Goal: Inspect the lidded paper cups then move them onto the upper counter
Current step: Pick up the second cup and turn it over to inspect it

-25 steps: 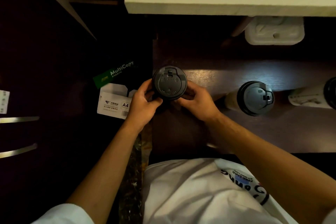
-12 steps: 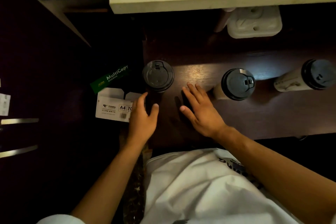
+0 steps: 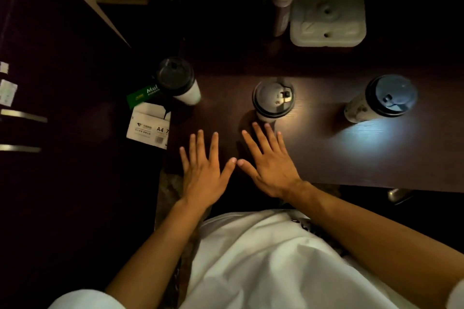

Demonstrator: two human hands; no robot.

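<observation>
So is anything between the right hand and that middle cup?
Nothing visible. The right hand lies open on the dark counter, its fingertips just short of the middle cup, with only bare wood between. The left hand lies beside it, out of the way.

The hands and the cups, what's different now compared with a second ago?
A second ago both hands gripped the left cup by its lid. They have let it go, and it now stands on the dark counter. The left hand and right hand have drawn back toward the person and are spread flat, fingers straight. The middle cup and right cup stand as before.
</observation>
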